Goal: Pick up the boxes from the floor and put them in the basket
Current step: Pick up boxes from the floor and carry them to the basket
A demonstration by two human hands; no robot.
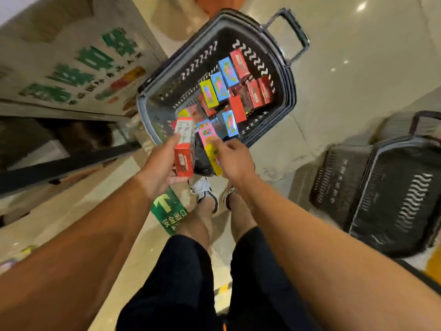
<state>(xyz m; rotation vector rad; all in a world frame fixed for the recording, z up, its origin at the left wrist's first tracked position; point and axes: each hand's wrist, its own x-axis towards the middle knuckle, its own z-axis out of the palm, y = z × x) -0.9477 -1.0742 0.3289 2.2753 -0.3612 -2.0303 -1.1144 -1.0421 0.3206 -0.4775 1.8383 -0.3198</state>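
My forearms fill the near frame, both reaching out over my black shorts [181, 283] and sneakers [205, 189].

Left hand [158, 168]: fingers curled round a stack of two boxes, white box [184, 130] on the far end, red box [184, 162] nearer me. Thumb lies along the left side of the stack.

Right hand [235, 161]: fingers pinch a second stack, pink box [207, 134] far, yellow box [213, 158] near. Index finger points across the pink one.

Both stacks sit over the near rim of the basket [143, 108], not yet down in it.

Basket is dark plastic with wavy slots in the walls, and its handle [291, 32] sticks out at the far right end. Inside: loose pile of boxes, blue [228, 70], red [239, 63], yellow [208, 93], more red toward the right wall, another blue [230, 123] near my right fingertips. Some upright, some tilted; lower layers hidden.

Basket stands on pale glossy tile floor [346, 80].

Right side: another stack of dark baskets [393, 194], well apart.

Near my left foot: green floor sticker [168, 211] with a white arrow.

Left: wall panel [78, 68] with large green characters, blurred.
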